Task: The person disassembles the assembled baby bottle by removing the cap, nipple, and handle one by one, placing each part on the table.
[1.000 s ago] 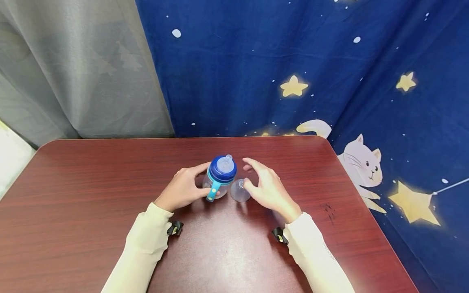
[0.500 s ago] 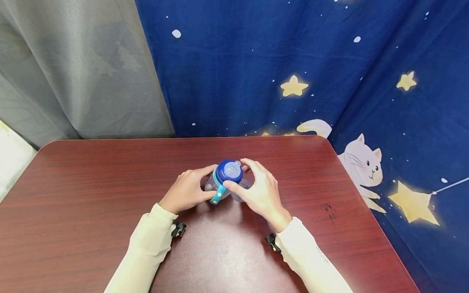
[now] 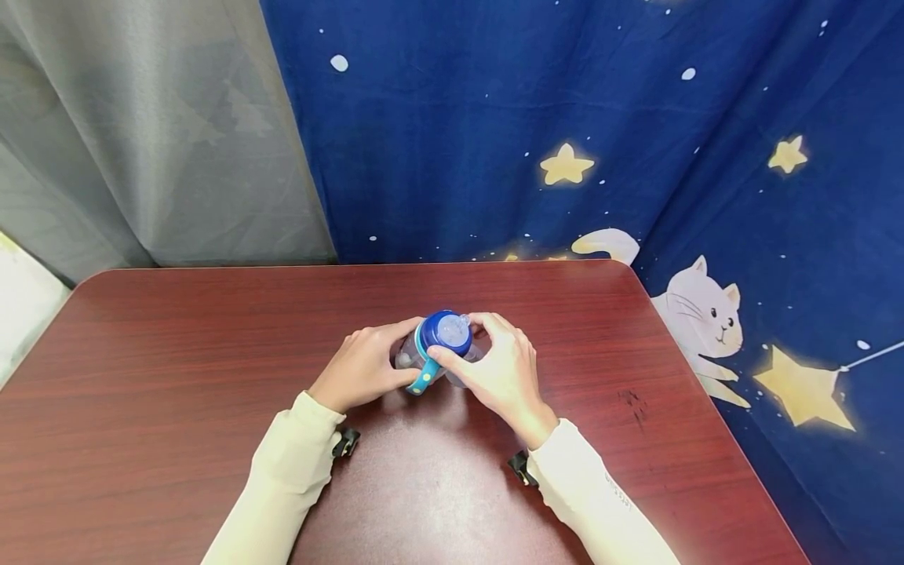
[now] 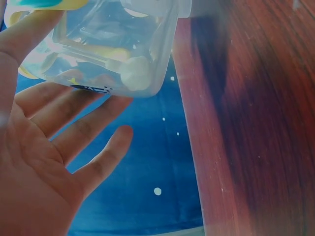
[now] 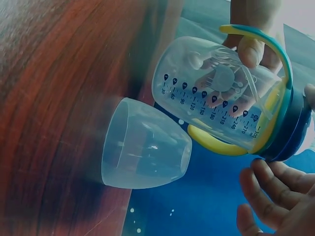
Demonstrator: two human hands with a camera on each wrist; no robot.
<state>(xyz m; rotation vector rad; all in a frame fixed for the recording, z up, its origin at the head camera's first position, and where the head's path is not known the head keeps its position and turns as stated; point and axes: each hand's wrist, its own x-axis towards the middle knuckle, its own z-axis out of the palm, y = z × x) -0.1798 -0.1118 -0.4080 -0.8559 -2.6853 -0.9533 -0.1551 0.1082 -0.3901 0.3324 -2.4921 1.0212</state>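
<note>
While left hand (image 3: 363, 365) grips bottle (image 3: 431, 353) body, right hand (image 3: 497, 373) clasps blue lid (image 3: 446, 331).

The bottle (image 3: 432, 351) has a clear body with a dark printed scale, a dark blue collar, and handles that are teal outside and yellow inside. Beside the bottle, the cap (image 5: 145, 145) is colourless and transparent. Under the bottle, the table (image 3: 176, 377) is dark red-brown with wood grain. Behind the bottle, the backdrop (image 3: 565, 133) is deep blue with yellow stars, white dots and a white cat.
</note>
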